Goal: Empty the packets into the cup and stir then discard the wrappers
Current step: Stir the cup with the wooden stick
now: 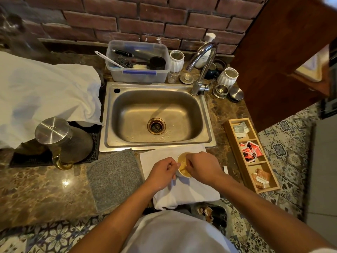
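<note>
A small white cup holding yellowish-brown liquid stands on a white cloth in front of the sink. My left hand grips the cup's left side with curled fingers. My right hand hovers over the cup's right rim, its fingers pinched together above the liquid; what they hold is too small to make out. A wooden organiser to the right holds white, red and brown packets in separate compartments.
A steel sink with a tap lies behind the cup. A grey mat and a metal kettle sit to the left. A bin with wrappers stands on the floor below the counter edge.
</note>
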